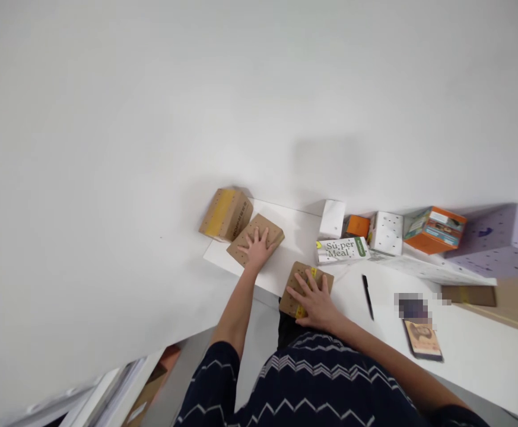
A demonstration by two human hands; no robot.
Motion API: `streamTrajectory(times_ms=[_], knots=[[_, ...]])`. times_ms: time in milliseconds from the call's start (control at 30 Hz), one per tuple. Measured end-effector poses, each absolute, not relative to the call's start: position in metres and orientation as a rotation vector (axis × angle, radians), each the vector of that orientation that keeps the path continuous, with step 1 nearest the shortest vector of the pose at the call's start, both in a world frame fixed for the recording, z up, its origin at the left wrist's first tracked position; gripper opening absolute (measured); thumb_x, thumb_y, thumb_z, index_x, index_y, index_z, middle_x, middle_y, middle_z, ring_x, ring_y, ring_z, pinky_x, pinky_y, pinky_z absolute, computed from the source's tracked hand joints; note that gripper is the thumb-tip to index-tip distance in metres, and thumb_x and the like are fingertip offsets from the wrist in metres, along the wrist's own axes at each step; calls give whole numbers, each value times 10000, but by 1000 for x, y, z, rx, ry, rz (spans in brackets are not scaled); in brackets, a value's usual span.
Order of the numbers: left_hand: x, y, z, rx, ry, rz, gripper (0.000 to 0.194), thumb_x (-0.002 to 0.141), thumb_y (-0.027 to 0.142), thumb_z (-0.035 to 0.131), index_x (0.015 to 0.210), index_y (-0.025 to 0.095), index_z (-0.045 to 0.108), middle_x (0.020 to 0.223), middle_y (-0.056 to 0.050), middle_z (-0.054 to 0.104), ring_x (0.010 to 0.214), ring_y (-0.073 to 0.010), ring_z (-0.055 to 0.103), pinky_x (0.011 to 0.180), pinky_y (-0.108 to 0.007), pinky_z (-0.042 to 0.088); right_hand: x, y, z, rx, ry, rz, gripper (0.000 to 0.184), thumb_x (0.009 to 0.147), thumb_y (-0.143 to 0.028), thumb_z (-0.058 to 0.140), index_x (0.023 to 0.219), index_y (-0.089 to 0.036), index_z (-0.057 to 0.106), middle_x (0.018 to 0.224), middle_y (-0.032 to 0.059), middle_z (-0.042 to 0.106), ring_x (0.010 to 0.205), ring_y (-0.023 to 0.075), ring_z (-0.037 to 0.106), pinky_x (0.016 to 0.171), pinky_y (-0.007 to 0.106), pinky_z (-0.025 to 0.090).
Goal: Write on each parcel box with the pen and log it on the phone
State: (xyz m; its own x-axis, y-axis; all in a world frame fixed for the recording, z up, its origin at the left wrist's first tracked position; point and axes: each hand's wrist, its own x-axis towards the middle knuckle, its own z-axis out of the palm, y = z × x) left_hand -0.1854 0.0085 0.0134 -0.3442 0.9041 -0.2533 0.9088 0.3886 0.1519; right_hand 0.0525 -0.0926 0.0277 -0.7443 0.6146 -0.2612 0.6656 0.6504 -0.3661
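My left hand [257, 248] lies flat, fingers spread, on top of a brown cardboard box [240, 242] near the table's left end. My right hand [315, 299] rests with spread fingers on a second cardboard box [289, 299], which has a strip of yellow tape and sits at the table's front edge. Neither hand is wrapped round its box. A taller cardboard box [223, 213] with a wide yellow tape band stands just left of the first one, against the wall.
Along the wall stand a white box [332, 218], a Su-per Meal box [343, 251], a small orange box [357, 225], a dotted white box [387, 233], an orange-and-teal box [437, 230] and a large purple box [490, 240]. A black pen [368, 296] and a phone [423, 341] lie on the white table [476, 356].
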Motion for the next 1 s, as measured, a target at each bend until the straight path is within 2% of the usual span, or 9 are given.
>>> streamTrajectory(times_ms=[267,433,500,600,667,767,833,900,1000], knots=[[-222,84,17,1413,2469,128,687,836,589,409,1454,353,224,1561,-72,100,1379,-469,37,941,-766,165,60,-89,33,1174,2722,-746,847,690,-559,656,1432,-334,316,1559,107,122,1397,426,38,989,738,-4],[-205,64,16,1648,2447,396,614,869,541,412,1431,315,314,1554,-73,141,1409,-387,31,1043,-680,120,69,-78,36,1122,2736,-787,851,671,-533,684,1422,-339,334,1558,101,134,1405,402,37,998,722,-21],[-185,35,9,1696,2362,602,572,899,498,380,1412,246,368,1525,-93,233,1413,-326,110,1109,-572,132,75,-70,36,1052,2730,-827,856,658,-507,704,1418,-345,344,1559,92,135,1407,393,44,1010,707,-23],[-147,-19,-5,1578,2057,835,544,918,478,350,1359,171,437,1405,-129,436,1333,-239,347,1113,-411,268,83,-62,37,993,2734,-849,819,679,-449,709,1412,-331,363,1558,88,140,1411,373,64,1044,665,-4],[-120,-53,-13,1334,1946,918,534,906,488,388,1325,167,468,1356,-127,493,1266,-223,443,1075,-380,342,86,-62,40,1005,2754,-824,759,720,-416,688,1407,-314,381,1552,96,167,1413,359,77,1063,637,21],[-86,-88,-18,1005,1824,962,528,902,471,411,1326,160,456,1368,-119,489,1241,-215,480,1045,-352,389,96,-70,45,1066,2810,-803,674,768,-418,651,1387,-285,420,1539,109,208,1412,340,109,1090,587,79],[-71,-99,-18,926,1767,979,525,907,454,402,1341,160,436,1394,-105,466,1267,-209,456,1059,-337,377,110,-76,48,1152,2861,-851,619,797,-457,611,1361,-256,457,1519,112,259,1397,318,183,1105,522,161],[-64,-104,-17,936,1734,974,530,907,439,401,1361,164,408,1416,-93,442,1296,-203,421,1085,-333,343,132,-79,46,1382,2857,-925,514,850,-474,528,1299,-223,519,1440,123,391,1330,286,331,1078,444,275],[-55,-104,-17,986,1727,943,535,908,415,399,1385,176,367,1429,-86,423,1311,-197,396,1111,-343,300,172,-76,32,1924,2544,-976,397,927,-419,380,1181,-180,570,1189,140,586,1083,244,560,933,364,419]])
